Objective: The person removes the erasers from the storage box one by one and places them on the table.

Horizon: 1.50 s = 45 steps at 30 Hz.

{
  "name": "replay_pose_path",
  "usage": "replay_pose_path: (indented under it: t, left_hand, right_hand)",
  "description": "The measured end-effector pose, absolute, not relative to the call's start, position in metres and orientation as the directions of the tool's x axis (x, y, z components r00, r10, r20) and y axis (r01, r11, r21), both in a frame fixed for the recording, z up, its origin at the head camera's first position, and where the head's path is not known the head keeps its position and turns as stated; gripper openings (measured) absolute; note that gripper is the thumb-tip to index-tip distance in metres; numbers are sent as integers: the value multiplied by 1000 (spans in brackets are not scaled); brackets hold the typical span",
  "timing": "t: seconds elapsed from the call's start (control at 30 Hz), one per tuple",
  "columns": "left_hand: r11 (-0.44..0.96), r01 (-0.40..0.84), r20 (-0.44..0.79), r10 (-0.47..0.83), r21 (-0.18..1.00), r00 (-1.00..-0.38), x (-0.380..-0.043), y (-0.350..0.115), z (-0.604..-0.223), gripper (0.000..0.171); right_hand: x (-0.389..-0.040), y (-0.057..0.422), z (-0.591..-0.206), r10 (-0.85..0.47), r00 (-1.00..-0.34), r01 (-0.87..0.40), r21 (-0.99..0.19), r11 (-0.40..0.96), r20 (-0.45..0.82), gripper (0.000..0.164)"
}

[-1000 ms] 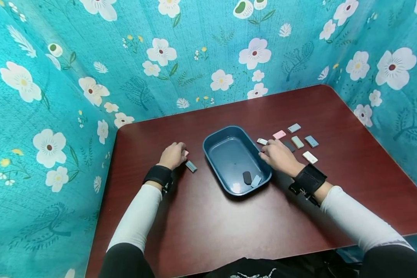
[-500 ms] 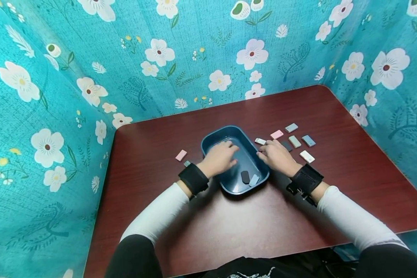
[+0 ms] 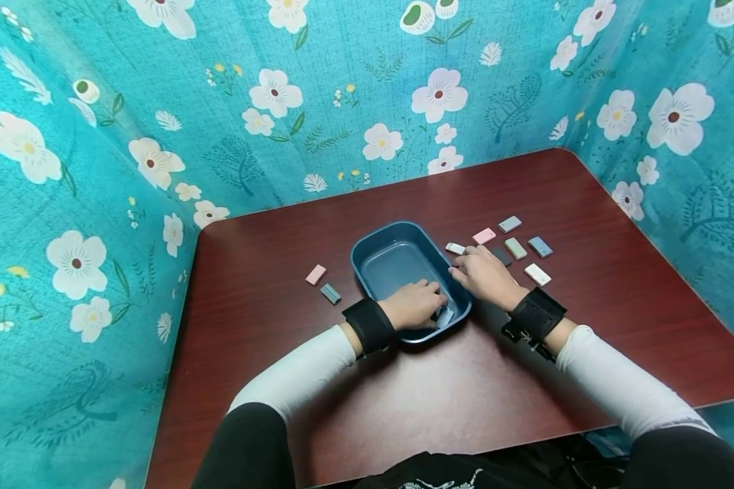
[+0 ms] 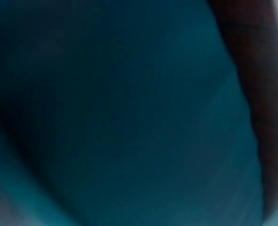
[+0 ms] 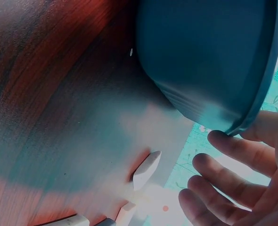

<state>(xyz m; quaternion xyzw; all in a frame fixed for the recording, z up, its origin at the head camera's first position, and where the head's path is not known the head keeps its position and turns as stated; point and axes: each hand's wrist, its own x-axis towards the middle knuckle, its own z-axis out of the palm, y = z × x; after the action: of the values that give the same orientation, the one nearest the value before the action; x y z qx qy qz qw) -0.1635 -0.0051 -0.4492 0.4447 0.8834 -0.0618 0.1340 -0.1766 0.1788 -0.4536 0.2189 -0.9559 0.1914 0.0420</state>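
My left hand (image 3: 412, 304) reaches down into a blue plastic basin (image 3: 367, 272), over its near end. Under its fingers a light-blue small block (image 3: 444, 318) shows; a dark one beside it is mostly covered. Whether the fingers hold either cannot be seen. At the basin's right side, my right hand (image 3: 486, 275) pinches the rim between thumb and index finger, as the right wrist view shows, its other fingers loosely bent. In the left wrist view only the blurred blue basin (image 4: 153, 117) fills the picture.
Left of the basin lie a pink block (image 3: 315, 275) and a grey-blue block (image 3: 330, 293). Beyond the right hand are several more small blocks, among them a white one (image 3: 537, 274) and a blue one (image 3: 540, 246). A floral curtain (image 3: 318, 102) hangs behind the brown table (image 3: 269, 251).
My left hand has moved right from beside the pink block, over the basin, and down into its near end. The pink block stays on the table. My right hand remains at the rim.
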Motion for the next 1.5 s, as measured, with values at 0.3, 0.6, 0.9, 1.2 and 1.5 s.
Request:
replay_pose_path:
  t: [0.3,0.6,0.9,1.2,1.5]
  left_hand:
    - [601,798,-263,777,40,-572,-172,-5,-462,37]
    - [802,527,-66,564,280,-823,-207,-79,-403,36]
    - [921,244,-120,291,304,-949,-229,-154,-433,35]
    - [927,317,-88,339,203,-936,-224,-156,-474,39]
    - [846,521,323,465,113,-824,-204,-99,-421,15]
  right_hand:
    - [-177,180,-453,-410,-896,-444,-367,817,172,24]
    - [-179,182,-452,-435,-875,-484,-335,809,214,23]
    - [-181,185,-453,-419,-886,-464,-375,802,199,23]
    - [-180,182,-459,-390,-900,-436,-373,819,195,25]
    - [-178,181,-459,-386,-900,-435,-378,817,201,25]
